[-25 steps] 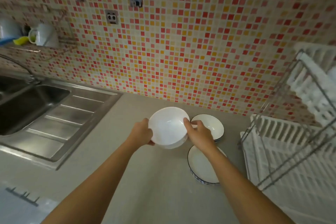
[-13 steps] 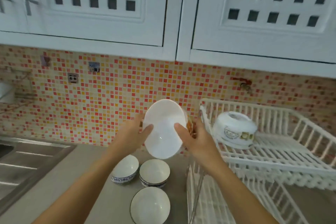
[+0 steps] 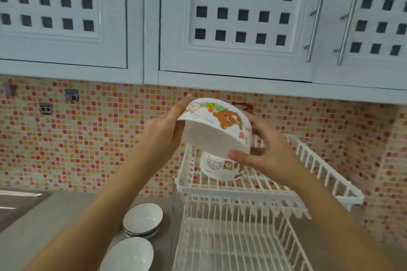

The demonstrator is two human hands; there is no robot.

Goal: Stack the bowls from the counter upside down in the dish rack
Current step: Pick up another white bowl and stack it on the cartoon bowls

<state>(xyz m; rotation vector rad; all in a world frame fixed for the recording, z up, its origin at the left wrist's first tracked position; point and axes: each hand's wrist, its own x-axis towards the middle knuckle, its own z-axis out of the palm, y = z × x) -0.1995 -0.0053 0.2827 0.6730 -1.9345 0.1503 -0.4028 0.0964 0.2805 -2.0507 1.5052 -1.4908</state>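
Both hands hold a white bowl with cartoon bear prints [image 3: 217,126], tipped nearly upside down with its rim facing down toward me. My left hand [image 3: 163,130] grips its left side and my right hand [image 3: 267,152] its right and lower rim. The bowl hangs just above another printed bowl [image 3: 220,167] that sits upside down on the upper shelf of the white dish rack [image 3: 248,187]. Two white dark-rimmed bowls [image 3: 143,219] [image 3: 128,255] stand upright on the grey counter, left of the rack.
The rack's lower shelf [image 3: 231,242] lies below the upper one. White cabinets [image 3: 220,17] with metal handles hang overhead. A mosaic tile wall [image 3: 88,143] runs behind. The steel sink edge [image 3: 13,198] shows at far left.
The bowl has risen from the counter, moved right over the rack's upper shelf and turned from opening toward me to nearly upside down. My view has swung up and right.
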